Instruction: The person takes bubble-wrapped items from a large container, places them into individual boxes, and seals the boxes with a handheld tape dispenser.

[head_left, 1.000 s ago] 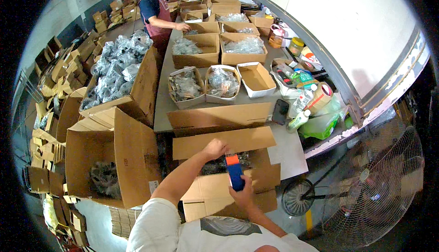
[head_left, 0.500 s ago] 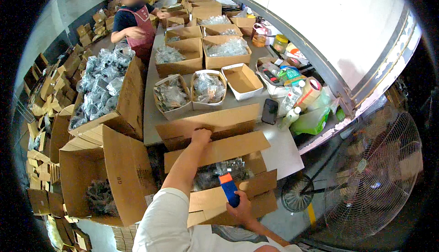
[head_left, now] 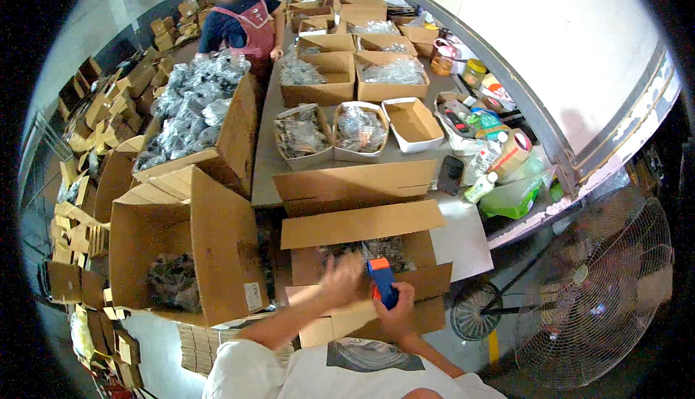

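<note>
Two-handed step at 6 o'clock, seemingly: right hand (head_left: 398, 306) grips a blue-orange gadget (head_left: 383, 281), can't tell with blurry left hand (head_left: 343, 280), next move probably needs steadiness.

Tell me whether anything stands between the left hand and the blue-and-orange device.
Nothing visible stands between the left hand and the blue-and-orange device; the right hand holds it near its lower end.

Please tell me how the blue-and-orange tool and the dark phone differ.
Colour: the blue-and-orange tool is brightly two-toned, while the dark phone looks nearly black.
Support: the tool is gripped in the right hand over an open carton; the phone lies on the table, untouched.
Shape: the tool is a chunky block, whereas the phone is flat.
Both are oblong.
</note>
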Available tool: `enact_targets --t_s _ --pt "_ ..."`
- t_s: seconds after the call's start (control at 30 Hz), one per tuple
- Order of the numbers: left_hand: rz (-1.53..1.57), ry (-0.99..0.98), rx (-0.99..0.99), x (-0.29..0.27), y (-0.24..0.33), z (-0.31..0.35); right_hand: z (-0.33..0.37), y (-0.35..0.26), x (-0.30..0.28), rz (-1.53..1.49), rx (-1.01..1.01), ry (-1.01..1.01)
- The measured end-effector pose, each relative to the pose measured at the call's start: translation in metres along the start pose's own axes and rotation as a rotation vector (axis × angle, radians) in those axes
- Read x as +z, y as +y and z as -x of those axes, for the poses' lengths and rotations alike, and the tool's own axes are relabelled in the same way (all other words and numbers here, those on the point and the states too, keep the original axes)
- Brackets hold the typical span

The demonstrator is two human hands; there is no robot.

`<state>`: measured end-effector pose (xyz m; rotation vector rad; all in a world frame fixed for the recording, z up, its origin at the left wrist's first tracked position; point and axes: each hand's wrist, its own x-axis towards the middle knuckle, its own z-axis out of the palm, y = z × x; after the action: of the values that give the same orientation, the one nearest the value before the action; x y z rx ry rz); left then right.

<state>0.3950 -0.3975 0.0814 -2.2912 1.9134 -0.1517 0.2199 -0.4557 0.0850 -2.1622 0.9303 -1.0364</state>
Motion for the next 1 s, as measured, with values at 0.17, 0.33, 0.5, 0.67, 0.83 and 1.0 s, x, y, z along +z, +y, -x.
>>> enact_targets --t_s 0.17,0.33,0.5,0.67,0.83,1.0 --pt "0.096 0.216 -0.162 0.035 0.047 0.049 -0.017 -0.032 -0.009 -0.037 -0.085 -0.066" --pt "0.320 0.060 -0.190 0.000 0.035 0.009 -0.008 -0.030 -0.020 -0.116 -0.158 -0.213" --pt "0.297 -0.079 -0.262 0.003 0.008 -0.010 -0.011 -0.031 -0.018 -0.170 -0.178 -0.172" --pt "0.292 0.050 -0.214 0.007 0.005 -0.007 -0.010 -0.027 -0.015 -0.129 -0.207 -0.201" --pt "0.438 -0.017 -0.250 0.007 0.009 -0.006 -0.009 -0.032 -0.014 -0.125 -0.207 -0.171" --pt "0.402 -0.023 -0.247 0.004 -0.007 -0.018 -0.021 -0.036 -0.011 0.003 -0.055 -0.363"
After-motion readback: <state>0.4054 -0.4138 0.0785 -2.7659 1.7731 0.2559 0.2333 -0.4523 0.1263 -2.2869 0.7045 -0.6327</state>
